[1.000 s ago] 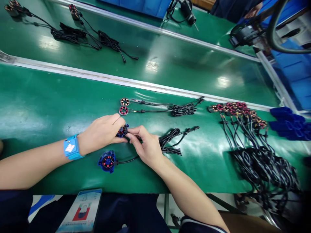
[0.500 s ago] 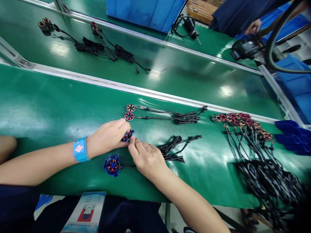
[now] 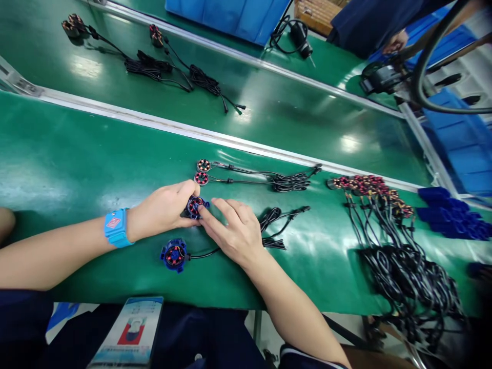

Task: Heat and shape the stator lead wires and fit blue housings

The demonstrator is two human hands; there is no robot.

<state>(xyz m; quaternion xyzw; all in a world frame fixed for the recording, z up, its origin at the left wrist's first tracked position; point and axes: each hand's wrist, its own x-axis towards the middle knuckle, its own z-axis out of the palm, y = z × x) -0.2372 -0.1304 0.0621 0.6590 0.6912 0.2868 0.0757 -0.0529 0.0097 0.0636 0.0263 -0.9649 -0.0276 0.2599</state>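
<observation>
A small blue housing with a wound motor stator (image 3: 195,206) in it is gripped by my left hand (image 3: 165,207), its fingers and thumb closed about the rim. My right hand (image 3: 236,230) has one digit, seemingly the thumb, pressed onto the stator's face. Its other fingers are lifted and spread apart. Nearer my body, a second blue housing with a stator (image 3: 175,255) lies on the table, its black cable running under my right hand. Beyond my hands lie a copper-coloured wound stator (image 3: 203,165) and a red wound stator (image 3: 201,178), both with bundled cables (image 3: 290,182).
At right are a heap of wired stators (image 3: 365,185), their black cables (image 3: 411,277) and blue plastic parts (image 3: 453,212). A metal rail (image 3: 154,121) divides off the far strip, where cabled stators (image 3: 156,36) lie. A blue bin (image 3: 226,18) and a co-worker's hand (image 3: 395,42) are beyond.
My right hand's fingers have lifted off the housing's edge and spread, with one digit now on the stator's face. The stator in my left hand shows more fully. The whole view has shifted slightly.
</observation>
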